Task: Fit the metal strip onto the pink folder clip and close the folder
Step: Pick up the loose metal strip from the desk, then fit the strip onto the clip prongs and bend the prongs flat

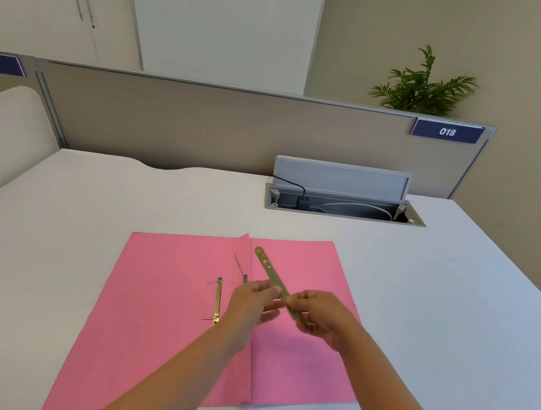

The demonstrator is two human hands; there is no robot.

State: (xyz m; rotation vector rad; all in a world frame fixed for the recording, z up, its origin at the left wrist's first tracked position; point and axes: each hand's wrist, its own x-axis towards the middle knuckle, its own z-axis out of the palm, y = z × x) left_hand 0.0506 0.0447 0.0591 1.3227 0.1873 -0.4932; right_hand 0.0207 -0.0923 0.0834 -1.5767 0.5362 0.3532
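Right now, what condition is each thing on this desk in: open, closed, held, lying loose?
Pink folder: open, lying flat on the desk.
Metal strip: held in the air by both hands, not yet fitted.
Folder clip: lying on the left flap, uncovered.
Left hand: gripping the strip.
Right hand: gripping the strip's near end.
Desk cable hatch: lid up.

The near end of the metal strip (273, 280) lay hidden between the fingers of both hands. The left hand (255, 301) covered part of the folder's fold (250, 372), and both forearms ran off the bottom edge.
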